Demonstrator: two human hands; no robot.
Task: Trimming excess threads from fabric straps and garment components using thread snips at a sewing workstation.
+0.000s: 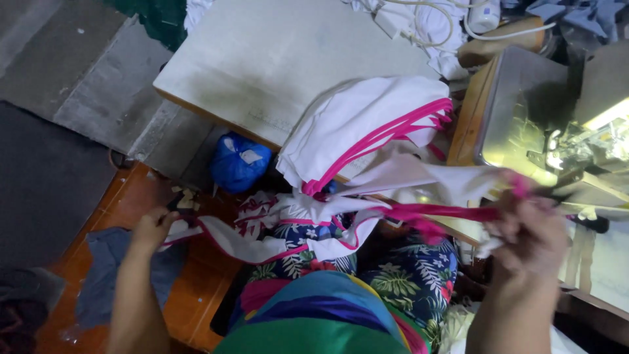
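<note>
My left hand [154,226] reaches down to the left and grips the end of a white cloth piece with pink trim [246,242] that hangs across my lap. My right hand [531,236] is raised at the right and pinches the pink-edged end of another white piece [432,183], pulled taut toward the sewing machine [576,141]. A stack of folded white pieces with pink binding [367,124] rests on the pale table [275,59] between my hands.
A blue plastic bag [239,160] lies under the table edge. A grey cloth [105,275] sits on the orange-brown floor at lower left. White cables and cloth [426,23] lie at the table's far end. My lap shows floral fabric [400,282].
</note>
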